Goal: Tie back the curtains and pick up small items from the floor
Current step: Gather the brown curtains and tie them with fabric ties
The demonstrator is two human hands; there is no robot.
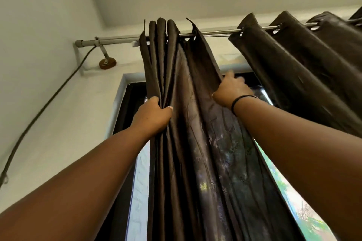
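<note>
Both forearms reach up from below. The left hand (154,113) grips the bunched curtain (176,103) below the rod (215,32); the right hand (232,89) pinches the curtain's right edge, hands apart.

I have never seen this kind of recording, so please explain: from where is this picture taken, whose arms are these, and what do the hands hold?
There is no machine here. A person wears one camera on the head, so you see their own two arms reaching up.

The left hand grips the gathered folds of a dark brown curtain. The right hand, with a black band at the wrist, holds the same curtain's other edge, though its fingers are blurred. The curtain hangs by rings on a metal rod above a window.

A second curtain hangs further right on the same rod, untouched. A cable runs down the wall on the left. The floor is out of view.
</note>
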